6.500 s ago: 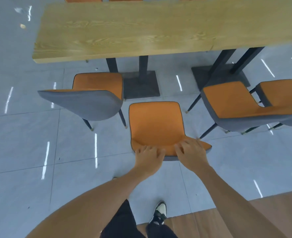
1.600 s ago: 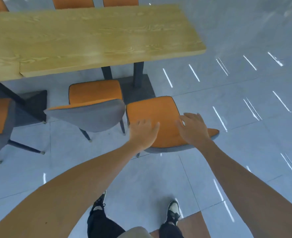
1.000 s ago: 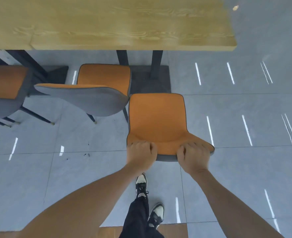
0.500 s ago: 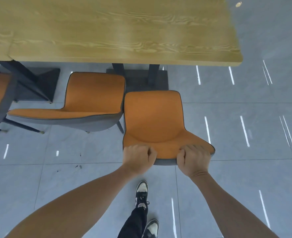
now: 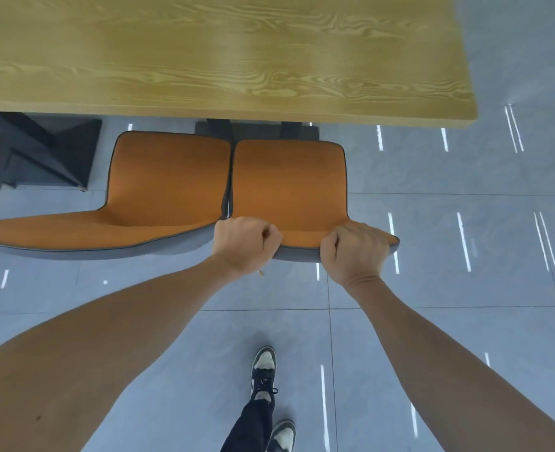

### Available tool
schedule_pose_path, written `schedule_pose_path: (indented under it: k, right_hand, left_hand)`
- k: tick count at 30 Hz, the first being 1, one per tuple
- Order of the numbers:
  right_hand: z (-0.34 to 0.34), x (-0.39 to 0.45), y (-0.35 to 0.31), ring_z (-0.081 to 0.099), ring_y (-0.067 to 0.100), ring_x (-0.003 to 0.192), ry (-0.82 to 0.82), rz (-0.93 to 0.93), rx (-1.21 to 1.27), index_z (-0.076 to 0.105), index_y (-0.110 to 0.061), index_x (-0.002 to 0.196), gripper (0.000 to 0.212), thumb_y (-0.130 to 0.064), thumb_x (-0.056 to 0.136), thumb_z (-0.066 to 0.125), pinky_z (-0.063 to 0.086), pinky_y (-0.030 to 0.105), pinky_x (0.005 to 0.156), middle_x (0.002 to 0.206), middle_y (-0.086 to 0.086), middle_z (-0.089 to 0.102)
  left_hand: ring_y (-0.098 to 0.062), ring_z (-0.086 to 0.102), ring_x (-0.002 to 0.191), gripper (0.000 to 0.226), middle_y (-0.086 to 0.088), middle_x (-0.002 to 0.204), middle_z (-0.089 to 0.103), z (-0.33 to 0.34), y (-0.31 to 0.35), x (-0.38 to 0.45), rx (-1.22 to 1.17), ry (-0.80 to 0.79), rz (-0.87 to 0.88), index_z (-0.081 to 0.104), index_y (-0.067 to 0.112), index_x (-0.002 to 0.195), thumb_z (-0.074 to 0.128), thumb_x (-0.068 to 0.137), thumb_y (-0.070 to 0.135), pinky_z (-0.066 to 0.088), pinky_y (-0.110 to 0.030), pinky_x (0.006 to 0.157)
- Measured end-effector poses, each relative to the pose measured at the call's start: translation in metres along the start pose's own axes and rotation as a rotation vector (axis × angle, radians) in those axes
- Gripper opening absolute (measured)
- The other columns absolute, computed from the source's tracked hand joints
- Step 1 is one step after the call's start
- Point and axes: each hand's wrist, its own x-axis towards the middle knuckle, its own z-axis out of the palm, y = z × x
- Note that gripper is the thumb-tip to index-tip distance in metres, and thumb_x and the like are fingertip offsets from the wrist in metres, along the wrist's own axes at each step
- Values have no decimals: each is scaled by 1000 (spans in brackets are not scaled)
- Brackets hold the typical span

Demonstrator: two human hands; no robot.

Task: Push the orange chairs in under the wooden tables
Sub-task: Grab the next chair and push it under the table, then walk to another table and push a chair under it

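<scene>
Head view: both hands point(image 5: 245, 244) point(image 5: 354, 251) fisted on chair backrest point(image 5: 289, 184) top.

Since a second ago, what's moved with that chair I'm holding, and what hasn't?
The held chair has slid forward toward the wooden table; its front edge now sits near the table's edge, level with and beside the neighbouring chair. Left hand and right hand stay clamped on its backrest top. The neighbouring chair itself shows no clear shift.
</scene>
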Motion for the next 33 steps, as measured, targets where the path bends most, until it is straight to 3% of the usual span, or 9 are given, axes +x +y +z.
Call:
schedule_pose_path:
  k: [7,12,16,18,20,24,26,29,33]
  right_hand:
    - [-17,-6,1,41,21,50,-271,25,27,43,-17,48,40,-28,85,39,23,27,48,46,-5,38]
    - [-38,-1,24,48,12,73,-585,-42,129,53,-28,66,45,-48,99,29,27,29,59,66,-10,50]
    - [-65,7,78,54,20,70,-810,116,244,50,-27,67,47,-55,96,25,38,33,63,73,-1,57]
    - [-78,9,120,64,25,94,-910,222,224,67,-32,92,49,-60,96,27,51,39,79,100,0,70]
    - [-89,18,167,52,23,128,-977,247,156,61,-29,132,57,-63,97,31,41,41,106,139,-2,58]
    - [-114,63,261,35,18,143,-970,243,66,48,-29,145,58,-61,97,38,28,38,115,155,-4,42]
    - [-129,95,303,36,19,143,-947,194,22,48,-28,146,58,-59,98,39,28,38,116,155,-4,42]
    - [-150,144,359,39,23,140,-894,128,-29,47,-27,146,57,-58,98,40,28,39,115,154,-2,43]
    - [-165,214,416,41,27,138,-833,61,-71,46,-24,147,58,-57,99,38,28,39,115,155,2,42]
  left_hand:
    - [-18,38,47,47,-2,52,45,-4,5,-10,38,-173,-43,43,12,53,29,91,36,28,-28,49]
    - [-23,50,59,41,-4,60,52,-19,26,-13,44,-356,-159,49,14,60,29,93,29,38,-31,57]
    - [-23,59,65,53,-3,69,60,-29,70,6,6,-554,-152,55,11,74,23,101,44,38,-32,57]
    - [-21,62,72,57,-4,79,65,-27,109,22,-32,-594,-113,60,11,83,23,101,50,39,-33,60]
    - [-21,63,80,53,-1,87,66,-23,154,44,-37,-622,-84,60,14,91,26,101,52,45,-36,68]
    - [-22,62,78,43,-3,84,64,-17,250,101,-17,-593,-50,60,11,92,31,99,43,47,-36,70]
    - [-20,60,80,46,0,88,62,-17,298,133,-15,-559,-49,61,12,109,31,101,45,48,-38,73]
    - [-26,61,106,53,-4,119,64,-16,362,182,-6,-493,-49,56,13,128,30,103,52,47,-46,95]
    - [-31,55,120,58,-9,138,56,-7,426,248,19,-421,-55,51,12,138,30,103,53,40,-48,104]
